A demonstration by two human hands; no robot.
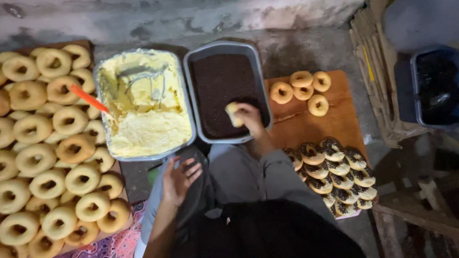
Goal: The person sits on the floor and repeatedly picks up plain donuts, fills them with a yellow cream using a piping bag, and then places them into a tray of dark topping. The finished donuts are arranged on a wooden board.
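four plain doughnuts (301, 88), two trays (260, 76), two hands (248, 117)

The right hand (249, 117) held a doughnut (233, 113) over a grey tray of dark sprinkles (224, 93); the left hand (178, 179) rested open on the knee; a tub of yellow cream (143, 105) sat beside it; plain doughnuts (48, 157) were piled at left; coated doughnuts (337, 174) lay on a wooden board (342, 124) at right.

A single head-worn camera looks steeply down from above the person's lap, facing a grey wall (191, 16) at the frame's top. The grey tray of dark sprinkles (224, 93) sits near the centre, fairly close below the lens. Left of it the view reaches a heap of plain doughnuts (48, 143); right of it, a wooden board (334, 119).
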